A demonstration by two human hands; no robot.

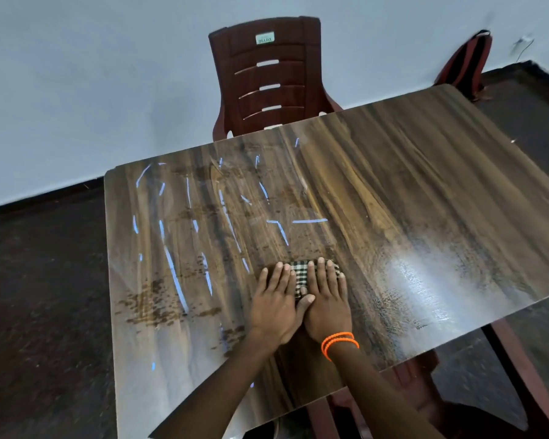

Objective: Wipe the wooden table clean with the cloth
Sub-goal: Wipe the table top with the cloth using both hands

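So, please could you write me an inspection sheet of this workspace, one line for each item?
Surface: wooden table, glossy, with wet streaks and brown spots on its left part.
Job's things: checked cloth, folded, flat on the table near the front middle.
Clutter: nothing seen on the table.
Hands: left hand and right hand lie side by side, straight fingers pressing on the cloth; orange bands on the right wrist.
Cables: a thin wire on the wall, far right.
Surroundings: brown plastic chair behind the table, a dark bag against the wall, dark floor.
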